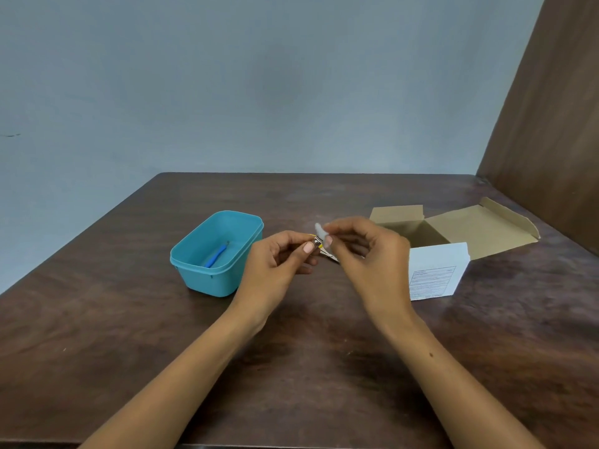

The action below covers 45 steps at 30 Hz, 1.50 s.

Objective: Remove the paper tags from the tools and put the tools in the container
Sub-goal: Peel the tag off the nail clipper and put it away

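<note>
two hands meet above the middle of the dark brown wooden surface, both raised off it. the left hand is closed around a small metal tool with a yellow part, pinching it between thumb and forefinger so that the silvery end pokes out toward the right. the right hand pinches a small white paper tag between thumb and forefinger, right at the top of the tool; the tag is blurred, and whether it is attached to the tool or already free cannot be told. the other fingers of the right hand curl loosely.

to the left of the hands, just beside the left hand, a teal plastic container stands open on the surface. inside it lies a thin blue-handled tool, slanted across the bottom, its metal tip pointing toward the far side.

to the right, behind the right hand, an open cardboard box rests with its flaps spread; its front face is white with a printed label. a blue-grey wall rises behind the surface, and a brown wooden panel stands at the far right.
</note>
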Each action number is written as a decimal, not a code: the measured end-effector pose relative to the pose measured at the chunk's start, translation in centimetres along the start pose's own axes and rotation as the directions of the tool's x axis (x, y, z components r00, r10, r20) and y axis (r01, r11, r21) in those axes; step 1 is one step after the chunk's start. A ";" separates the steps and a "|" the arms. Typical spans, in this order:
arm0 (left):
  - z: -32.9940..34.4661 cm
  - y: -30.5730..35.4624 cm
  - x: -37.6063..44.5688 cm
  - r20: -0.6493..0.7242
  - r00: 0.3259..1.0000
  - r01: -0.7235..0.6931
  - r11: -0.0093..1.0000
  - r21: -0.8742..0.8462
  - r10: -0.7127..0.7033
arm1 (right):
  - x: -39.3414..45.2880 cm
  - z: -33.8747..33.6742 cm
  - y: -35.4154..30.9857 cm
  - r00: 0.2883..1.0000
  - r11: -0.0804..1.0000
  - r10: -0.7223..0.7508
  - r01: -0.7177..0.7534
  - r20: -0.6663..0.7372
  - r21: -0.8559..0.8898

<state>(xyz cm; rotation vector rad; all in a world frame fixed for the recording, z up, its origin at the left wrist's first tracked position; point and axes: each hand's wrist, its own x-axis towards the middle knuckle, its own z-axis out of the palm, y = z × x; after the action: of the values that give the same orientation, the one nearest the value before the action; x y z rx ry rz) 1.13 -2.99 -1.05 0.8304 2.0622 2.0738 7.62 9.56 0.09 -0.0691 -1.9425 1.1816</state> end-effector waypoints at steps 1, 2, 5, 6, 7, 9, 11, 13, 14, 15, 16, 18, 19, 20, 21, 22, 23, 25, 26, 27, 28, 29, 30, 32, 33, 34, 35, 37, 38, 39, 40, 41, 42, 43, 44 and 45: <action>0.0 0.0 0.0 0.000 1.000 -0.018 1.000 0.024 0.018 | 0.0 0.1 0.1 0.999 0.998 -0.037 0.039 0.037 -0.050; 0.0 -0.1 -0.1 -0.001 1.000 -0.031 0.999 0.037 0.031 | 0.1 0.0 0.2 0.996 0.994 -0.061 0.066 0.065 -0.084; -0.1 0.0 -0.2 -0.009 0.999 -0.045 0.998 0.043 0.046 | 0.5 -0.4 0.3 0.993 1.000 0.000 0.003 0.122 -0.025; -0.1 0.0 -0.2 -0.009 0.999 -0.042 0.998 0.038 0.043 | 0.6 -0.5 0.2 0.990 0.999 0.040 -0.042 0.137 0.012; -0.2 0.0 -0.2 -0.010 0.999 -0.037 0.999 0.031 0.037 | 0.7 -0.6 0.2 0.986 0.995 0.078 -0.086 0.148 0.043; -0.2 0.0 -0.2 -0.011 0.999 -0.033 0.999 0.016 0.034 | 0.8 -0.8 0.2 0.979 0.985 0.133 -0.148 0.157 0.088; -0.2 0.0 -0.2 -0.021 0.999 -0.049 0.998 0.033 0.050 | 0.8 -0.8 0.1 0.972 0.973 0.174 -0.194 0.156 0.125; -0.2 0.0 -0.1 -0.044 0.995 -0.087 0.992 0.088 0.091 | 0.9 -1.0 0.1 0.968 0.962 0.198 -0.222 0.156 0.159; -0.3 0.0 -0.1 -0.055 0.992 -0.107 0.987 0.123 0.115 | 0.9 -1.0 0.1 0.967 0.960 0.203 -0.228 0.155 0.166; -0.3 0.0 -0.1 -0.067 0.989 -0.122 0.980 0.157 0.134 | 0.8 -1.0 0.1 0.967 0.959 0.205 -0.230 0.154 0.166; -0.4 0.0 0.0 -0.080 0.986 -0.130 0.973 0.189 0.147 | 0.8 -1.0 0.1 0.966 0.959 0.204 -0.230 0.157 0.164; -0.5 0.0 0.1 -0.099 0.982 -0.136 0.960 0.245 0.164 | 0.7 -0.8 0.0 0.965 0.960 0.200 -0.227 0.168 0.163; -0.6 0.0 0.1 -0.100 0.981 -0.138 0.957 0.255 0.168 | 0.6 -0.6 0.0 0.968 0.963 0.191 -0.217 0.162 0.161; -0.6 0.0 0.1 -0.099 0.981 -0.140 0.957 0.252 0.170 | 0.6 -0.4 0.0 0.974 0.967 0.181 -0.202 0.140 0.156; -0.6 0.1 0.1 -0.097 0.981 -0.141 0.960 0.241 0.169 | 0.5 -0.4 -0.1 0.981 0.972 0.167 -0.181 0.101 0.149; -0.5 0.1 0.1 -0.097 0.981 -0.141 0.963 0.231 0.166 | 0.5 -0.4 -0.1 0.988 0.978 0.148 -0.154 0.054 0.138; -0.4 0.1 0.1 -0.095 0.982 -0.140 0.964 0.226 0.164 | 0.4 -0.5 -0.1 0.992 0.986 0.122 -0.122 0.007 0.117; -0.3 0.1 -0.1 -0.084 0.982 -0.143 0.962 0.233 0.166 | 0.3 -0.6 -0.1 0.997 0.997 0.062 -0.060 -0.047 0.052; -0.2 0.1 -0.1 -0.078 0.983 -0.144 0.961 0.234 0.167 | 0.3 -0.5 0.0 0.998 0.999 0.030 -0.029 -0.048 0.013; -0.2 0.0 -0.1 -0.074 0.983 -0.145 0.962 0.230 0.166 | 0.2 -0.5 0.0 0.999 0.999 -0.013 0.012 -0.031 -0.035; -0.3 -0.1 0.0 -0.070 0.984 -0.144 0.963 0.227 0.163 | 0.2 -0.3 0.1 0.998 0.994 -0.069 0.068 0.000 -0.089; -0.3 -0.1 -0.1 -0.068 0.985 -0.141 0.965 0.223 0.160 | 0.1 -0.1 0.2 0.991 0.982 -0.126 0.130 0.034 -0.138; -0.3 -0.1 0.0 -0.071 0.986 -0.135 0.968 0.211 0.153 | 0.1 0.0 0.3 0.984 0.970 -0.169 0.176 0.059 -0.169; -0.3 -0.1 0.0 -0.078 0.989 -0.111 0.981 0.157 0.125 | 0.2 -0.1 0.5 0.979 0.964 -0.187 0.198 0.077 -0.177; -0.3 0.0 -0.1 -0.080 0.991 -0.094 0.988 0.122 0.104 | 0.2 -0.2 0.5 0.981 0.968 -0.178 0.188 0.077 -0.163; -0.3 0.0 -0.1 -0.081 0.993 -0.074 0.994 0.083 0.080 | 0.2 -0.2 0.4 0.983 0.974 -0.165 0.175 0.077 -0.146; -0.3 0.1 -0.1 -0.081 0.995 -0.053 0.998 0.042 0.057 | 0.2 -0.2 0.4 0.985 0.979 -0.150 0.159 0.080 -0.130; -0.4 0.2 -0.2 -0.078 0.997 -0.020 0.999 -0.029 0.018 | 0.1 -0.3 0.2 0.990 0.988 -0.107 0.116 0.089 -0.098; -0.4 0.2 -0.2 -0.077 0.997 -0.008 0.999 -0.050 0.004 | 0.1 -0.3 0.1 0.994 0.994 -0.069 0.076 0.089 -0.075; -0.4 0.3 -0.2 -0.076 0.997 0.000 0.998 -0.062 -0.005 | 0.2 -0.3 0.1 0.996 0.999 -0.015 0.018 0.087 -0.040; -0.4 0.3 -0.2 -0.079 0.997 0.006 0.997 -0.072 -0.012 | 0.3 -0.4 0.1 0.995 0.999 0.053 -0.054 0.080 0.008; -0.4 0.4 -0.1 -0.085 0.996 0.010 0.996 -0.083 -0.017 | 0.5 -0.5 0.2 0.990 0.990 0.123 -0.128 0.067 0.066; -0.4 0.4 -0.1 -0.096 0.995 0.014 0.995 -0.097 -0.023 | 0.6 -0.6 0.3 0.982 0.975 0.182 -0.186 0.045 0.123; -0.4 0.5 -0.1 -0.110 0.994 0.013 0.994 -0.106 -0.025 | 0.8 -0.8 0.4 0.977 0.963 0.214 -0.214 0.016 0.161; -0.4 0.5 -0.1 -0.124 0.992 0.008 0.994 -0.108 -0.022 | 0.8 -0.8 0.4 0.978 0.965 0.210 -0.205 -0.013 0.165; -0.3 0.5 -0.1 -0.136 0.991 -0.001 0.995 -0.103 -0.013 | 0.8 -0.8 0.4 0.985 0.977 0.170 -0.164 -0.033 0.136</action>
<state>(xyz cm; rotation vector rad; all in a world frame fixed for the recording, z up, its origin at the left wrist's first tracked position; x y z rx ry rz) 1.20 -3.34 -0.55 0.6832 1.9983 2.2710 7.53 10.67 0.45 -0.1904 -1.8423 1.4052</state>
